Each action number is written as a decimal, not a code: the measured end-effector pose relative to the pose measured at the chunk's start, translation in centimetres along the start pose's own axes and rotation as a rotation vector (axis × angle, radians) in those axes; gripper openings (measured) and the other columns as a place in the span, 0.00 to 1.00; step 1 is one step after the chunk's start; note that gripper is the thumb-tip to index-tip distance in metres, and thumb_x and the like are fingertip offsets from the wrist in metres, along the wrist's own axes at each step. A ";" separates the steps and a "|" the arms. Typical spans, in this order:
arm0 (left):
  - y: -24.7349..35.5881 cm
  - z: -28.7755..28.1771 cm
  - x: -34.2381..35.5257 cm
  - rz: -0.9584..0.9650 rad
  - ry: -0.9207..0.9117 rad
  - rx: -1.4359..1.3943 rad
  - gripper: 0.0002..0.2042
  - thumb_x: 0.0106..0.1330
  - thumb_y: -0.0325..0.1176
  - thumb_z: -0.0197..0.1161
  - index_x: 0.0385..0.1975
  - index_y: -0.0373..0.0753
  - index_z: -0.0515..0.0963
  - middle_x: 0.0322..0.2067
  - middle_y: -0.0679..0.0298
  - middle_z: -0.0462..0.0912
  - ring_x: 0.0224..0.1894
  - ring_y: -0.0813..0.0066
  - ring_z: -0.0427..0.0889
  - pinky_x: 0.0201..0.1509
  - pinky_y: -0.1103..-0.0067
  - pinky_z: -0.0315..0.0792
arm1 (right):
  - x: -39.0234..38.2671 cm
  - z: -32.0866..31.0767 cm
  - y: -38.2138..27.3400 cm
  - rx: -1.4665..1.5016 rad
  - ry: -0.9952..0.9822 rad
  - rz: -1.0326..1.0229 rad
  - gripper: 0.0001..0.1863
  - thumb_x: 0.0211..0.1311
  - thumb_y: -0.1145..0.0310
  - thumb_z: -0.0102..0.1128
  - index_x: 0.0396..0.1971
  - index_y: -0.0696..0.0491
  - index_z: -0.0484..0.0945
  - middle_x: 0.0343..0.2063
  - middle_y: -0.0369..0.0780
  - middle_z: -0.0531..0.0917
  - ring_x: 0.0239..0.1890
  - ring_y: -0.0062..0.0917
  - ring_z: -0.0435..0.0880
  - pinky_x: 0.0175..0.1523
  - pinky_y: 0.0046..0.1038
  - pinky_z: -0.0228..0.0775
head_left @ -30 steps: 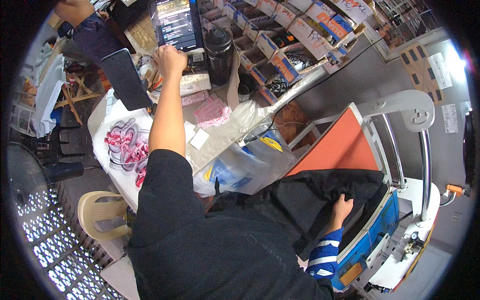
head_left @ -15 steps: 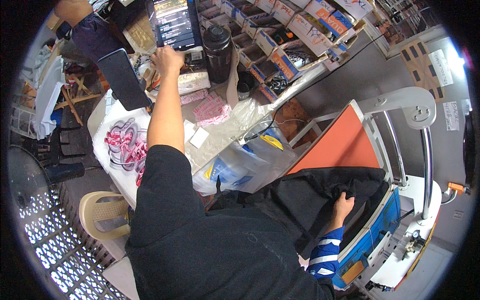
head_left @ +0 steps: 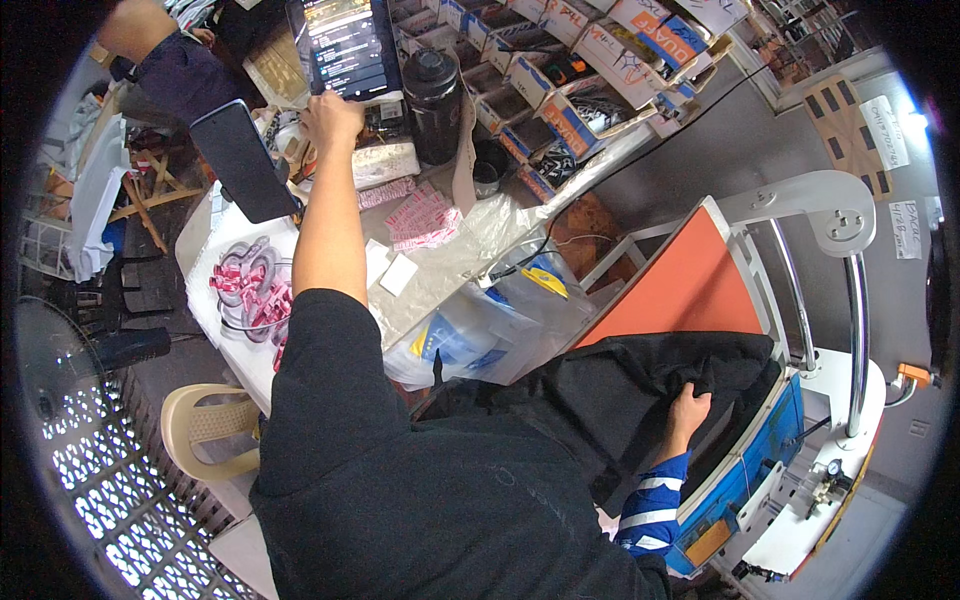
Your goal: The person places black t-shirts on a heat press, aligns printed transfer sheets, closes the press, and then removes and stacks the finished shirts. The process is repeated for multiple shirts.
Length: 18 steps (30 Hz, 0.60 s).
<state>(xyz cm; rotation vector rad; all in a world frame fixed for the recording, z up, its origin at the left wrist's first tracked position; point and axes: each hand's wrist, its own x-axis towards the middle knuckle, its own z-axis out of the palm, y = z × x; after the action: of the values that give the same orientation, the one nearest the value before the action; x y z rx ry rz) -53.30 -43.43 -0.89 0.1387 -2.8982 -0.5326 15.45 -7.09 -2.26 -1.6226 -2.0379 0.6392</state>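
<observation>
Cloth in black lies under the right hand, which grips a fold, fingertips hidden; the screen just beyond the left hand, whose hold I cannot tell, is cut off.

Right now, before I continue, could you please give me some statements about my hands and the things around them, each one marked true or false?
1. The left grip is at the lower edge of the lit screen. True.
2. The right grip holds the orange panel. False: it holds the black cloth.
3. In the picture, the black bottle is right of the lit screen. True.
4. The plastic chair is blue. False: it is beige.
5. The right forearm's sleeve has blue and white stripes. True.
</observation>
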 end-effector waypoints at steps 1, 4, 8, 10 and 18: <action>-0.1 0.0 0.0 -0.001 -0.011 -0.010 0.21 0.61 0.41 0.63 0.50 0.37 0.85 0.57 0.47 0.81 0.66 0.41 0.74 0.72 0.52 0.64 | 0.1 0.0 0.2 0.006 -0.008 0.018 0.20 0.67 0.65 0.61 0.52 0.64 0.81 0.47 0.51 0.89 0.49 0.42 0.88 0.56 0.36 0.75; -0.3 0.0 0.1 -0.005 -0.022 -0.054 0.20 0.61 0.39 0.63 0.49 0.36 0.86 0.56 0.46 0.82 0.64 0.40 0.75 0.71 0.54 0.66 | 0.2 0.0 0.4 0.004 -0.008 -0.009 0.19 0.67 0.65 0.61 0.51 0.64 0.81 0.46 0.52 0.89 0.49 0.45 0.88 0.55 0.38 0.75; -0.4 -0.1 0.0 0.002 -0.014 -0.066 0.20 0.61 0.39 0.62 0.49 0.35 0.85 0.56 0.47 0.82 0.64 0.41 0.76 0.70 0.53 0.65 | 0.1 0.2 0.5 -0.033 0.028 -0.013 0.18 0.66 0.66 0.61 0.47 0.65 0.81 0.42 0.52 0.88 0.45 0.45 0.87 0.52 0.38 0.75; -0.2 -0.1 -0.2 -0.028 -0.001 -0.033 0.20 0.62 0.38 0.62 0.51 0.35 0.84 0.57 0.48 0.82 0.66 0.42 0.74 0.70 0.52 0.64 | 0.1 0.3 0.6 -0.052 0.071 -0.044 0.16 0.65 0.67 0.61 0.42 0.67 0.81 0.35 0.48 0.88 0.38 0.36 0.86 0.48 0.34 0.75; 0.0 -0.6 -0.6 -0.059 -0.039 0.013 0.22 0.63 0.38 0.61 0.55 0.36 0.82 0.63 0.50 0.77 0.70 0.45 0.68 0.72 0.50 0.60 | 0.3 0.6 1.3 -0.043 0.078 -0.052 0.16 0.64 0.66 0.62 0.40 0.67 0.80 0.34 0.49 0.87 0.37 0.38 0.85 0.47 0.36 0.75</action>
<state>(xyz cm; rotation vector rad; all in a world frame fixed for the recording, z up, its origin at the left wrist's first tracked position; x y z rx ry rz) -52.64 -43.57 -0.44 0.2194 -2.9440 -0.5320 16.03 -6.55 -3.55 -1.5881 -2.0437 0.5091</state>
